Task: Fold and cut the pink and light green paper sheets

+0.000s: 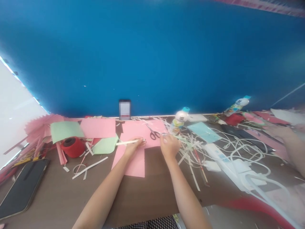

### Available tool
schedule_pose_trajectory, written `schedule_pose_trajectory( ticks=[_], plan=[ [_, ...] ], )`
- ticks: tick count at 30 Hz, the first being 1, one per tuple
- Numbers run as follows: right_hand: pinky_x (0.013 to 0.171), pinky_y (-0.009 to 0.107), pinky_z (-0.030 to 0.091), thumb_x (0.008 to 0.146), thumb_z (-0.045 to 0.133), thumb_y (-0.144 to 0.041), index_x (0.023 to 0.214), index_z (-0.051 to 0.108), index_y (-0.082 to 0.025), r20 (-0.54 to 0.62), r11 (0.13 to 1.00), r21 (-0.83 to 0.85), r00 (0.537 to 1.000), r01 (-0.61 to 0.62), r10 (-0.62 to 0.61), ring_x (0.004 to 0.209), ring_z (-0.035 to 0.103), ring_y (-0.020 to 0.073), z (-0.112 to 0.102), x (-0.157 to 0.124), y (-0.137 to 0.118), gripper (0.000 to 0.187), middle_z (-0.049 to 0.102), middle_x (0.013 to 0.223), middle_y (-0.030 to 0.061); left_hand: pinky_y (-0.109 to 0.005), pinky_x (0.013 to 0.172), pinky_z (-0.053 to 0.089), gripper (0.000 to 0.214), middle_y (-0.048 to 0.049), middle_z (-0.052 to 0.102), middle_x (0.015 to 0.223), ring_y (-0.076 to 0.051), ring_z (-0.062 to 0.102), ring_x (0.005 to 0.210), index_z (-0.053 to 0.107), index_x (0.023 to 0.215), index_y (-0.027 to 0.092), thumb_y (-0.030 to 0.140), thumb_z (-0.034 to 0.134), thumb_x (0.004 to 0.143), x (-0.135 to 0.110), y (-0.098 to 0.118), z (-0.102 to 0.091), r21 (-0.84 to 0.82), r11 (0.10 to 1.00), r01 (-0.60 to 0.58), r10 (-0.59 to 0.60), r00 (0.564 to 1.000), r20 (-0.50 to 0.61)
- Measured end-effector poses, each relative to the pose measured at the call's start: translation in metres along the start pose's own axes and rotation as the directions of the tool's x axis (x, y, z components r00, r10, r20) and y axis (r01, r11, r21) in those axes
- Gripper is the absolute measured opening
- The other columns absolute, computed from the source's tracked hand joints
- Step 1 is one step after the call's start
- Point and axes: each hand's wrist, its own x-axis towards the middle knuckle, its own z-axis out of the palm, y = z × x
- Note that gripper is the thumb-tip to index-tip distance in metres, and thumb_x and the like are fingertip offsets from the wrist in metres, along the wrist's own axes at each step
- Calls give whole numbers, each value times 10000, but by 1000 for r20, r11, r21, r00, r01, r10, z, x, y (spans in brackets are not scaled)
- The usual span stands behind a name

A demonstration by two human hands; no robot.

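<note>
My left hand (134,145) is closed on a narrow pale paper strip (125,142), which sticks out to the left past my fingers. My right hand (170,145) is curled shut just right of the scissors (154,135); a small whitish bit shows at its fingertips, too blurred to name. Beneath and between the hands lie pink paper sheets (133,167). The scissors rest on the pink paper with their dark handles towards me, and neither hand grips them.
A red roll (73,147), green paper (66,130) and a phone (23,187) lie left. Another phone (125,109) leans on the blue wall. To the right are a bottle (179,121), paper strips (190,152), a power strip (224,165) with tangled cables and another person's arm (294,146).
</note>
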Motion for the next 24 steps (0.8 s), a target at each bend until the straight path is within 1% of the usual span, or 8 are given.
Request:
schedule_pose_trajectory(
  ticks=[3, 5, 9, 14, 16, 19, 21, 24],
  plan=[
    [838, 483, 254, 777, 503, -365, 899, 612, -165, 34, 999, -44, 999, -24, 25, 899, 482, 293, -3, 2, -1, 258, 604, 856, 131, -361, 777, 484, 288, -88, 658, 785, -193, 639, 743, 597, 744, 109, 305, 740, 589, 2, -4, -2, 42, 999, -13, 11, 1000, 28],
    [877, 517, 223, 785, 491, -362, 944, 592, -170, 104, 999, 49, 995, -1, -5, 971, 460, 304, -3, 0, -10, 269, 591, 952, 136, -344, 747, 484, 278, -79, 653, 760, -176, 631, 707, 599, 736, 116, 319, 729, 597, 2, -4, -3, 93, 995, -41, 37, 998, 44],
    [859, 417, 343, 827, 430, -335, 817, 576, -198, 347, 879, 477, 921, -8, -180, 859, 539, 209, -1, -9, -35, 201, 617, 842, 47, -272, 644, 461, 224, -30, 608, 654, -123, 576, 602, 613, 688, 125, 333, 684, 644, 0, -1, -4, 258, 954, -154, 127, 985, 116],
    [585, 271, 459, 821, 438, -389, 763, 568, -192, 547, 667, 675, 821, -316, -164, 704, 579, 168, 1, -19, -48, 244, 605, 749, 26, -264, 628, 443, 230, -31, 607, 682, -128, 561, 614, 617, 726, 129, 331, 684, 639, -2, -1, -4, 291, 943, -162, 133, 984, 117],
    [578, 261, 454, 808, 452, -399, 724, 569, -184, 530, 657, 670, 842, -346, -97, 691, 578, 165, 3, -21, -46, 258, 602, 728, 25, -272, 642, 447, 291, -50, 618, 739, -135, 569, 638, 611, 807, 128, 352, 684, 638, 0, -4, -2, 245, 965, -95, 77, 994, 81],
    [616, 277, 442, 802, 447, -414, 716, 567, -174, 416, 693, 617, 902, -373, 115, 679, 570, 169, 8, -21, -38, 282, 610, 704, 28, -265, 618, 444, 376, -70, 617, 804, -112, 558, 607, 563, 930, 138, 409, 635, 680, 6, -3, 2, 74, 997, -2, 1, 1000, 3],
    [648, 297, 438, 811, 423, -413, 752, 567, -169, 326, 700, 590, 912, -403, 250, 710, 569, 180, 12, -19, -31, 290, 616, 732, 41, -234, 589, 429, 359, -56, 609, 861, -81, 537, 582, 527, 970, 176, 410, 602, 709, 8, 9, 5, -21, 996, -82, 78, 983, -166],
    [718, 335, 437, 815, 420, -363, 791, 545, -167, 204, 715, 598, 932, -362, 301, 833, 562, 204, 17, -16, -24, 234, 606, 841, 78, -201, 630, 424, 281, -16, 583, 933, -62, 539, 656, 513, 1014, 239, 314, 572, 749, -2, 45, 10, 69, 925, -374, 367, 829, -423]
  ],
)
